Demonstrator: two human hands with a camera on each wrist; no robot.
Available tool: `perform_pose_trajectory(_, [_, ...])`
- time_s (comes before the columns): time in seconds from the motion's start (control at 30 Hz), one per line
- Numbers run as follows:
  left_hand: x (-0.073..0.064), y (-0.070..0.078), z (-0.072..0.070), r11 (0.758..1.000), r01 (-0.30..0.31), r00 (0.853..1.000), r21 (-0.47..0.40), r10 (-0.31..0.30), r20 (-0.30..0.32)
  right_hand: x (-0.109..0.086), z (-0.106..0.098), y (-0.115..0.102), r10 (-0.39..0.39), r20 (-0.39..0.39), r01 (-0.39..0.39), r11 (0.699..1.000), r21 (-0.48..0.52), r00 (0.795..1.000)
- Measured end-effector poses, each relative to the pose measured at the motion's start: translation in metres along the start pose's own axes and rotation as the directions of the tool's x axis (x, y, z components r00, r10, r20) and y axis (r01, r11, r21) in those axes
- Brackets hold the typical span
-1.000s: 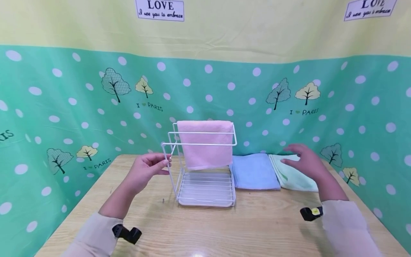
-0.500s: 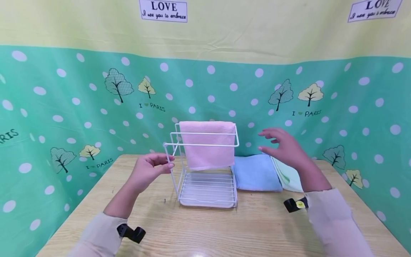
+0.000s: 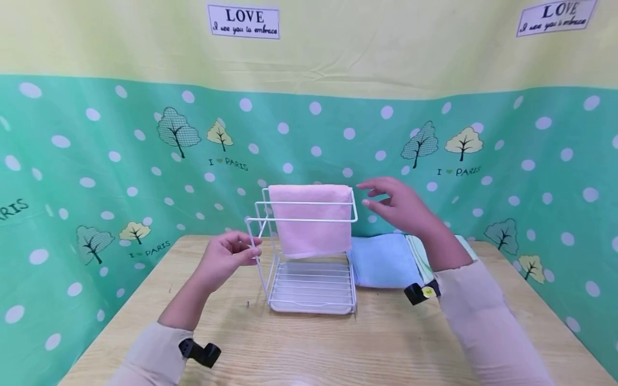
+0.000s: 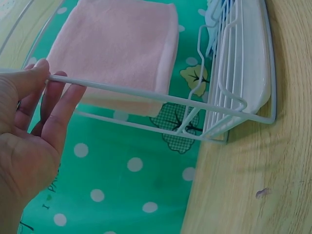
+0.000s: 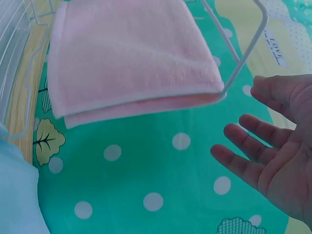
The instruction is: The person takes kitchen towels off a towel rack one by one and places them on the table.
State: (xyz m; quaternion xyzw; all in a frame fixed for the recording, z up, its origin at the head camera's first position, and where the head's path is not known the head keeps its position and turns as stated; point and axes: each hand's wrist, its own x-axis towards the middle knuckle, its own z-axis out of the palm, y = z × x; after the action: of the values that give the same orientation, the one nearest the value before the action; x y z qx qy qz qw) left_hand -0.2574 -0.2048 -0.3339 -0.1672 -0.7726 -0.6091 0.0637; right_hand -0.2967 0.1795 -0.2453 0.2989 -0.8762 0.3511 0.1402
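A pink towel (image 3: 311,236) hangs folded over the rear bar of a white wire rack (image 3: 314,220), its two layers showing in the right wrist view. My left hand (image 3: 229,257) pinches the rack's left front upright between thumb and fingers, as the left wrist view shows. Just right of the rack's top, my right hand (image 3: 398,206) hovers with fingers spread and holds nothing; it is apart from the towel. Behind and right of the rack, a folded blue towel (image 3: 383,261) lies on the table, beside a light green towel (image 3: 420,257) partly hidden by my right forearm.
A white drip tray (image 3: 311,308) forms the rack's base on the wooden table (image 3: 299,348). Behind stands a green and yellow patterned curtain (image 3: 309,145). A small dark speck (image 3: 248,304) lies on the table left of the rack.
My right hand has moved left and up, from over the green towel to beside the rack's top right. My left hand keeps its grip on the rack's upright.
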Motion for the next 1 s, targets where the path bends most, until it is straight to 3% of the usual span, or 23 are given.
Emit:
perform_pose_trajectory(0.33, [0.001, -0.001, 0.003, 1.0, 0.018, 1.0, -0.025, -0.018, -0.004, 0.019, 0.005, -0.016, 0.08, 0.021, -0.079, 0.997, -0.006, 0.997])
perform_pose_trajectory(0.67, [0.001, 0.001, 0.002, 0.999, 0.034, 0.999, -0.042, -0.034, -0.014, 0.039, 0.001, -0.025, 0.032, 0.015, -0.033, 0.996, 0.081, 0.999])
perform_pose_trajectory(1.0, [0.001, -0.002, 0.001, 0.999, 0.029, 1.0, -0.036, -0.029, -0.01, 0.052, 0.005, -0.027, 0.131, 0.039, -0.133, 0.99, 0.043, 0.991])
